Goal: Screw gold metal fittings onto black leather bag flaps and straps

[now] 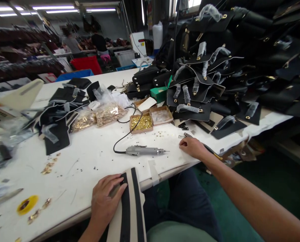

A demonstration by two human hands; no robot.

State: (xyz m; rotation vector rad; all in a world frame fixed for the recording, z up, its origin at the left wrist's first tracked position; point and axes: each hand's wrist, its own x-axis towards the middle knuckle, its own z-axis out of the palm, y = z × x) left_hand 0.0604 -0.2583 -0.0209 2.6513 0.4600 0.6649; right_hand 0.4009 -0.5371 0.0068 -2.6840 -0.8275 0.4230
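My left hand [106,198] grips the upper end of a beige bag panel [133,208] with dark strips along it, at the table's front edge. The thumb and fingers pinch a dark strip there. My right hand [192,148] rests on the white table with its fingers curled together; what they hold, if anything, is hidden. Right beside it lie pliers [210,149], partly covered by the hand and forearm. Between the hands lies a grey electric screwdriver [142,151], its bit pointing right. Small washers [161,133] are scattered behind it.
An open box of gold fasteners [141,123] stands beside a box with a clear bag [161,115]. Bags of gold hardware [109,114] lie left of them. Black bag pieces [195,84] pile up at right. A yellow tape roll [27,205] lies front left. A black cable [118,141] crosses the table.
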